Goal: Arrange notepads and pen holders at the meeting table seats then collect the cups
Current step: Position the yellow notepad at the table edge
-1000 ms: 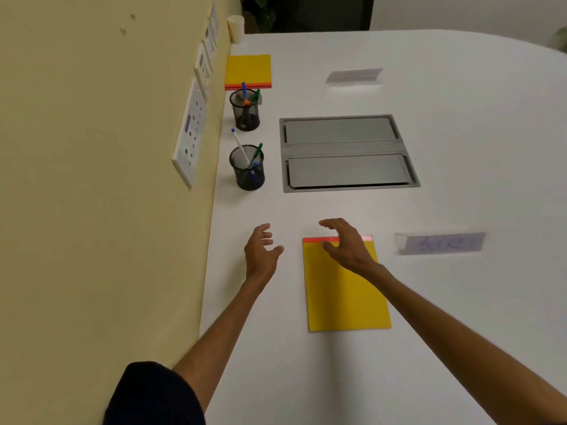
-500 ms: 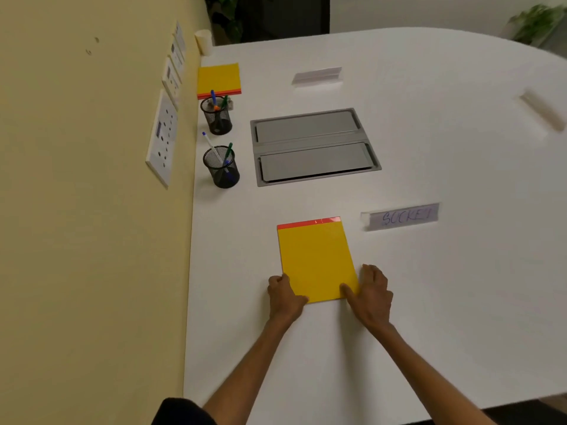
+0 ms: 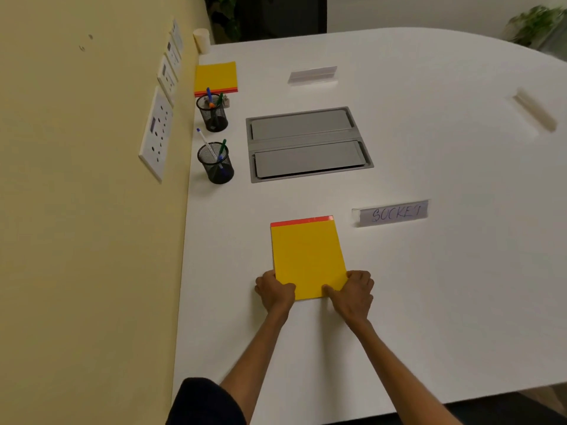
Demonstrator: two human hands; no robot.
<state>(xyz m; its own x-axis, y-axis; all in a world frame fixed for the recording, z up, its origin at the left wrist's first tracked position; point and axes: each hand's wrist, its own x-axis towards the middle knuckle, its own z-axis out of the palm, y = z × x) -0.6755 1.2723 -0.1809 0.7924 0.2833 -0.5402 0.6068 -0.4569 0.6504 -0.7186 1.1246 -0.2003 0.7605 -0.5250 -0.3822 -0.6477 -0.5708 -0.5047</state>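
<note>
1. Metal hatch: sunk into the white bench, both grey lids closed. All places below are given relative to it.
2. Name card reading "SOCKET": nearer the viewer than the hatch, off its right corner.
3. Blank card: beyond the hatch.
4. Near pen holder: black mesh, left of the hatch by the wall, holding white, green and blue pens.
5. Far pen holder: left of the hatch's far corner, holding blue, orange and green pens.
6. Far notepad: beyond-left of the hatch, just behind the far pen holder. The cup stands farther beyond.
7. Near notepad: yellow with a red strip, flat on the bench, on the viewer's side of the hatch.
8. Left hand and right hand: fingers curled on the near notepad's two nearest corners, holding it.
</note>
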